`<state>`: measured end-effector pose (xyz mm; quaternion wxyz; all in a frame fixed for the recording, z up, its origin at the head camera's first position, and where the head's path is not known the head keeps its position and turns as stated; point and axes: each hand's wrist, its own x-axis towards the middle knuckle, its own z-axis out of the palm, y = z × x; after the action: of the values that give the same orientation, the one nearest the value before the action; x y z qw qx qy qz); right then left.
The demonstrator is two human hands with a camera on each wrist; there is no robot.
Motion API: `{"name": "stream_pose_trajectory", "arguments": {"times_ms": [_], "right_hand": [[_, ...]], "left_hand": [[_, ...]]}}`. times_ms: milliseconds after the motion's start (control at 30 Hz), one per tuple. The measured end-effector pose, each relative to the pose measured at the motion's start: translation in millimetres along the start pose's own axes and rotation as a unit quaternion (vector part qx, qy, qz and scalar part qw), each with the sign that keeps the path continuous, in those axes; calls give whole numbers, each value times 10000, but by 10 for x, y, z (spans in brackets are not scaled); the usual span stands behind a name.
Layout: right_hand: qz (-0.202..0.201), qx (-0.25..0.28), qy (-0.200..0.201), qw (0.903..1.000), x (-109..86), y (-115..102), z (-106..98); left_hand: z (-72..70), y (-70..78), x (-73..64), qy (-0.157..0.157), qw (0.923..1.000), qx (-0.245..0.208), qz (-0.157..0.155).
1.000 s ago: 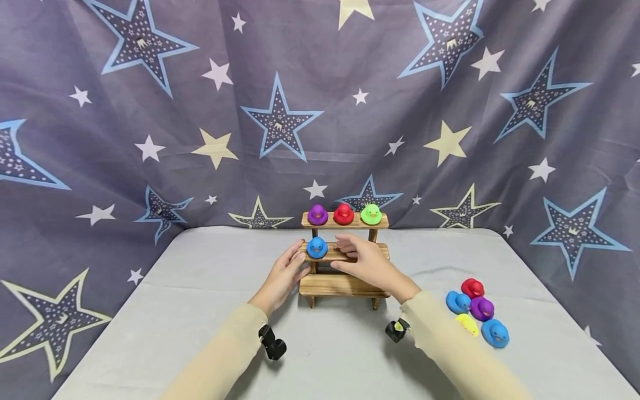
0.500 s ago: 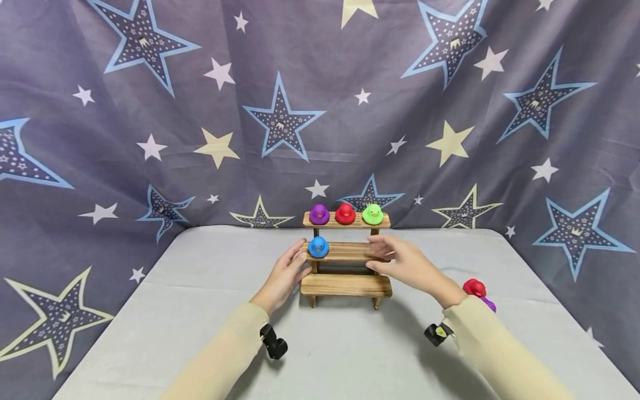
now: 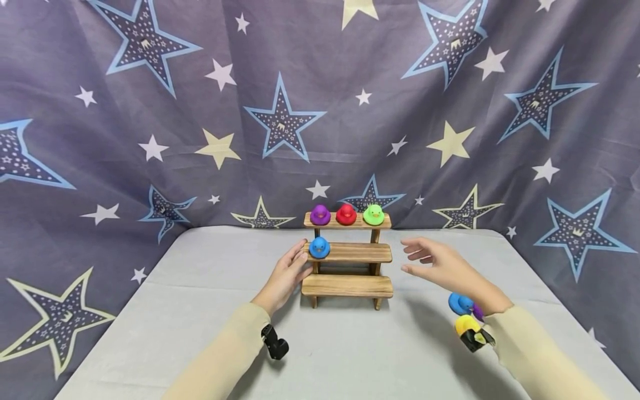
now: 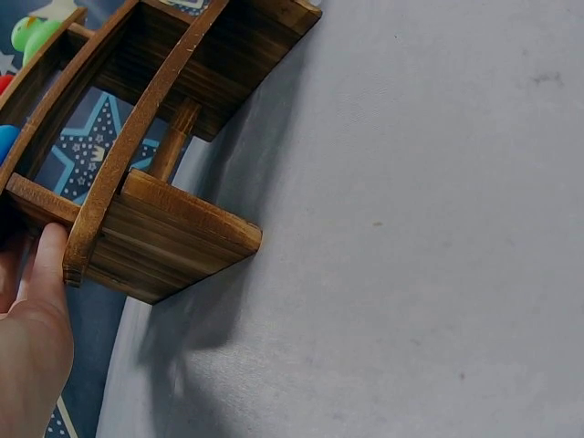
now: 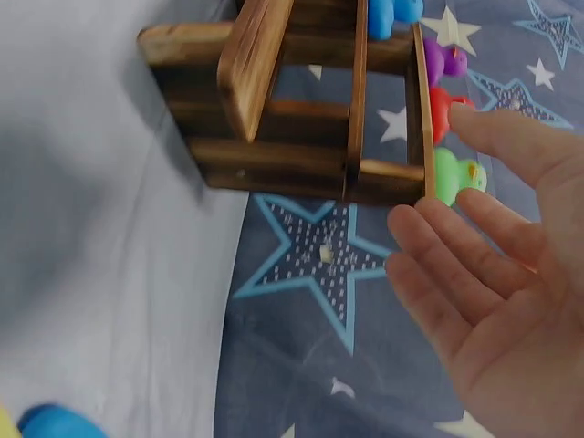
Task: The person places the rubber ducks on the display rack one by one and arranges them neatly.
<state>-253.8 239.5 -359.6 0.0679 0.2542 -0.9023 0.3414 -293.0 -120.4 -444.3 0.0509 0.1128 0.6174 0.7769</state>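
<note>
Shelf (image 3: 360, 253) bears four ducks (image 3: 346, 214); left hand (image 3: 283, 278) touches it, right hand (image 3: 442, 266) apart, both unclenched.

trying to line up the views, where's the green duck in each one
Head: green duck, a little right of and below centre.
Left wrist: green duck, top left corner, partly hidden.
Right wrist: green duck, right of centre, upper half.
Shared landmark: the wooden rack, in all three.

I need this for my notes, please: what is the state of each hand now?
Left hand: touches the brown wooden three-tier stand; grip cannot be told.
Right hand: open, holding nothing.
</note>
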Motion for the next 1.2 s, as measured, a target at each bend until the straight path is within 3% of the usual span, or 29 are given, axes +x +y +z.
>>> {"name": "stream_pose_trajectory", "arguments": {"times_ms": [367,800,1200], "right_hand": [[43,123,-53,9999,-262,218,-131],[253,41,-486,9985,-506,634,-181],[819,-101,-870,9928,-659,882,-184]], "left_hand": [[-2,-11,2,13,10000,6,9],[8,0,-5,31,10000,-22,3],[6,7,-17,6,10000,21,-7]]}}
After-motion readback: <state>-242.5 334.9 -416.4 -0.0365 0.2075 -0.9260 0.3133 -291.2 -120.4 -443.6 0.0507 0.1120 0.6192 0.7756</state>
